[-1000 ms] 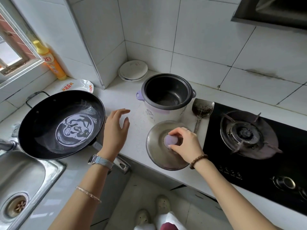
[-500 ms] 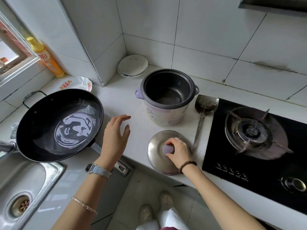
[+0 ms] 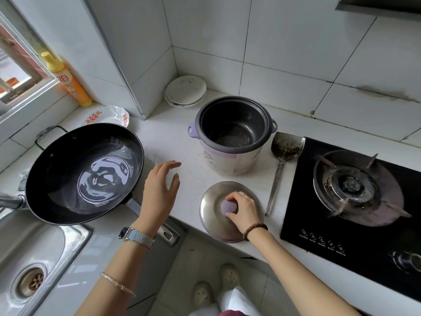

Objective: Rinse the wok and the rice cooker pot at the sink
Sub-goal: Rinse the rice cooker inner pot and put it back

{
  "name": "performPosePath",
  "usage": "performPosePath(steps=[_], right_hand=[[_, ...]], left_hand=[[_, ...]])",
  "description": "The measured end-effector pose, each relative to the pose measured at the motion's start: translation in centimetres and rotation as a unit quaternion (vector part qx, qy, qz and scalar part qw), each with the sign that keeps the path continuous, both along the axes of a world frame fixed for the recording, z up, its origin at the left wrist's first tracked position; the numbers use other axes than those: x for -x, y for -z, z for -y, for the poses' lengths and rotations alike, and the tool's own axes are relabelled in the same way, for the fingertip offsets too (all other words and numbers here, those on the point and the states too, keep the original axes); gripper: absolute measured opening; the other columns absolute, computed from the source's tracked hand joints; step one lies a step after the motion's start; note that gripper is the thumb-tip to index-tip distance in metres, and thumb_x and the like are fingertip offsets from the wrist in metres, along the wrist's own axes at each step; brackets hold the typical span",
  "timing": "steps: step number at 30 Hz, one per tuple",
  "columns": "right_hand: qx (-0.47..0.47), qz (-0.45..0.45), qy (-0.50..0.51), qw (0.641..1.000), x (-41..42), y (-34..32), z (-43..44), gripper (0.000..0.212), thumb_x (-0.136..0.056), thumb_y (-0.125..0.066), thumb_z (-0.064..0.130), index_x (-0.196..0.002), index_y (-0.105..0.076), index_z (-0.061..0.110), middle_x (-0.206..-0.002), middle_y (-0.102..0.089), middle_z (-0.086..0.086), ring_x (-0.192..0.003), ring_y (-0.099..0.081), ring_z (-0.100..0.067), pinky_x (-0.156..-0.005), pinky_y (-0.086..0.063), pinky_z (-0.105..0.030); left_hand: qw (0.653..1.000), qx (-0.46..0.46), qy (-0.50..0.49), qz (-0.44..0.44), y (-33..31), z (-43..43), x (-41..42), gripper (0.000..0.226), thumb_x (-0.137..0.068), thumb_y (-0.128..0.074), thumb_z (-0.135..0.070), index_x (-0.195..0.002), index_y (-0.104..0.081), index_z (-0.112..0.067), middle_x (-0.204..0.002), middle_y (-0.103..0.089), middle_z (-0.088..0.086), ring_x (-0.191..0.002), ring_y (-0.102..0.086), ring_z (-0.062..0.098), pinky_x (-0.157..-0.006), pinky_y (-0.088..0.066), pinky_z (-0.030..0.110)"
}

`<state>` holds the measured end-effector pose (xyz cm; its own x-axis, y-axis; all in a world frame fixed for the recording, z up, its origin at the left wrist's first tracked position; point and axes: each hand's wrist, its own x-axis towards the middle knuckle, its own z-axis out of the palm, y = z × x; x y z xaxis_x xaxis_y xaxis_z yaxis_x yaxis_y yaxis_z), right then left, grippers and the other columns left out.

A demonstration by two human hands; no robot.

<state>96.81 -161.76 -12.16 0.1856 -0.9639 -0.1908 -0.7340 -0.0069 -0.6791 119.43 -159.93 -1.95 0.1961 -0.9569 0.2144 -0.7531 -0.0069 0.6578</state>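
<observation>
A black wok [image 3: 68, 165] holding a little water rests on the counter at the left, its edge over the steel sink [image 3: 45, 252]. The rice cooker [image 3: 230, 156] stands uncovered mid-counter with its dark inner pot [image 3: 234, 126] inside. Its steel lid [image 3: 211, 213] lies on the counter in front. My right hand [image 3: 245, 210] grips the lid's purple knob. My left hand [image 3: 160, 190] hovers over the counter between wok and cooker, fingers spread, holding nothing.
A metal spatula [image 3: 282, 160] lies between the cooker and the gas stove [image 3: 355, 190] at right. Stacked plates [image 3: 185, 91] lean in the corner. A patterned dish [image 3: 107, 116] and an orange detergent bottle [image 3: 68, 80] stand behind the wok. The faucet [image 3: 11, 201] juts in at left.
My right hand has kept hold of the lid's knob, and the lid sits lower on the counter in view. My left hand has stayed hovering with spread fingers.
</observation>
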Motion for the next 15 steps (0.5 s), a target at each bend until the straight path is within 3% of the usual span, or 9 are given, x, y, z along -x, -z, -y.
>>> performPosePath(steps=[5, 8, 11, 15], right_hand=[[0.002, 0.037, 0.007, 0.999, 0.3, -0.9, -0.1, 0.032, -0.076, -0.072, 0.013, -0.106, -0.063, 0.021, -0.108, -0.056, 0.008, -0.100, -0.054, -0.009, -0.088, -0.045, -0.021], [0.052, 0.092, 0.064, 0.992, 0.9, -3.2, 0.6, 0.016, -0.086, -0.067, 0.021, -0.102, -0.065, 0.021, -0.101, -0.060, 0.008, -0.095, -0.056, -0.007, -0.085, -0.043, -0.018], [0.119, 0.157, 0.121, 0.973, 1.9, -6.5, 1.9, 0.005, -0.089, -0.065, 0.022, -0.094, -0.065, 0.020, -0.092, -0.066, 0.008, -0.088, -0.061, -0.004, -0.080, -0.047, -0.013], [0.162, 0.212, 0.181, 0.947, 3.6, -10.7, 4.8, 0.004, -0.090, -0.065, 0.017, -0.094, -0.066, 0.015, -0.087, -0.067, 0.009, -0.079, -0.061, 0.000, -0.071, -0.047, -0.007]], left_hand=[[1.000, 0.005, -0.016, -0.007, -0.8, 1.0, -0.2, 0.027, -0.094, -0.055, -0.007, -0.119, -0.063, -0.013, -0.120, -0.062, 0.004, -0.114, -0.055, 0.021, -0.097, -0.038, 0.028], [0.999, 0.008, -0.029, -0.013, -1.4, 2.0, 0.0, 0.027, -0.095, -0.054, -0.009, -0.120, -0.063, -0.012, -0.118, -0.062, 0.004, -0.111, -0.055, 0.017, -0.093, -0.035, 0.023], [0.999, 0.015, -0.035, -0.037, -1.8, 3.4, 0.1, 0.026, -0.095, -0.053, -0.009, -0.119, -0.063, -0.009, -0.117, -0.064, 0.006, -0.106, -0.059, 0.017, -0.091, -0.040, 0.023], [0.995, 0.007, -0.059, -0.076, -2.2, 6.4, 0.4, 0.023, -0.096, -0.054, -0.013, -0.116, -0.063, -0.008, -0.109, -0.066, 0.007, -0.089, -0.062, 0.015, -0.077, -0.047, 0.018]])
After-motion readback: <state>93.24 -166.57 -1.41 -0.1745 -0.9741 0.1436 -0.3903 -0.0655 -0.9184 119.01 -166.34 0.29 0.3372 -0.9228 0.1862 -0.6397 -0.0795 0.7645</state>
